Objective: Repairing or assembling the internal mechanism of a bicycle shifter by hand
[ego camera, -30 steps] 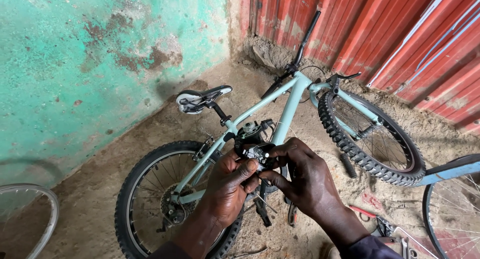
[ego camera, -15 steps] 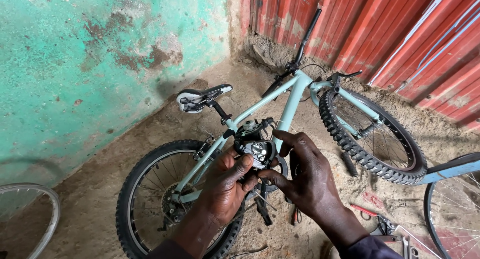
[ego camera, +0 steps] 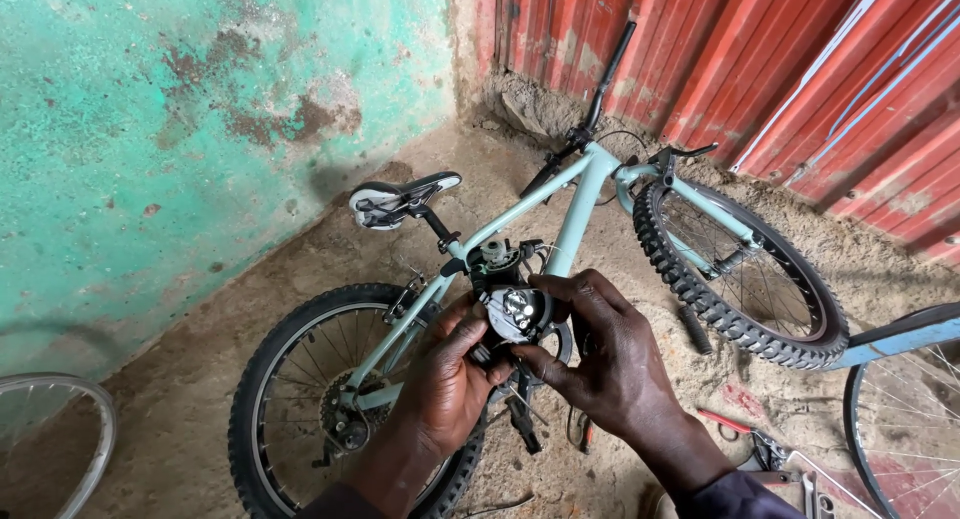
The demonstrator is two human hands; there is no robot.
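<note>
Hands meet in the middle of the view, both gripping one small bicycle lamp [ego camera: 515, 309], a black part with a round shiny face that points up toward the camera. The left hand [ego camera: 452, 379] wraps the lamp from below and from its left side, the thumb lying along the edge. The right hand [ego camera: 605, 354] closes on it from the right, fingers [ego camera: 560, 291] curled over the top and thumb underneath. The lamp sits raised above the floor, in front of the frame of a pale green bicycle [ego camera: 575, 214] that stands on sandy ground [ego camera: 250, 309]. Its saddle [ego camera: 400, 197] lies just left of the hands, the rear wheel [ego camera: 300, 399] below them, the knobby front wheel [ego camera: 740, 274] to the right. A green plastered wall [ego camera: 180, 119] and red metal sheeting [ego camera: 780, 59] stand behind. Red-handled pliers [ego camera: 735, 426] lie on the ground near the right wrist.
</note>
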